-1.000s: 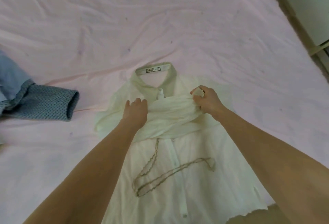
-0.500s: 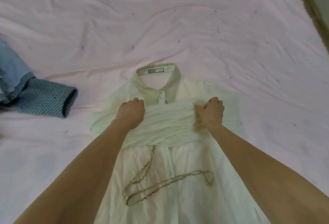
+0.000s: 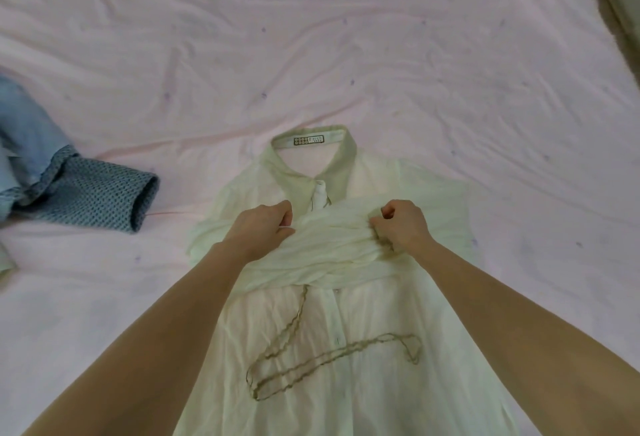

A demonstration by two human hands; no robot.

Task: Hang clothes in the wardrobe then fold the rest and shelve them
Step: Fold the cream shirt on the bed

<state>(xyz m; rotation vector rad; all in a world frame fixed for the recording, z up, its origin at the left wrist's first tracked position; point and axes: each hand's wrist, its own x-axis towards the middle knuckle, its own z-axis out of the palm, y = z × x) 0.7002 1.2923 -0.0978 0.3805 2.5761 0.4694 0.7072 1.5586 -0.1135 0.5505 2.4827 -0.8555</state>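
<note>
Cream thin fabric, the folded sleeves of the blouse [image 3: 346, 349], is gripped at both ends: the left hand [image 3: 259, 231] pinches it with curled fingers near the placket, the right hand [image 3: 401, 226] is closed in a fist on the bunched cloth. The blouse lies flat on the pink bedsheet [image 3: 346, 54], its long axis running away from the person, collar [image 3: 311, 148] at the far end. Since half a second ago both hands moved slightly closer together. A blue shirt [image 3: 69, 186] lies well apart, left.

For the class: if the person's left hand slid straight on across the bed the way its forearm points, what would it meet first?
Probably the shirt collar. The left hand grips the folded sleeves just below it, pointing up and slightly right; depth is hard to judge.
</note>
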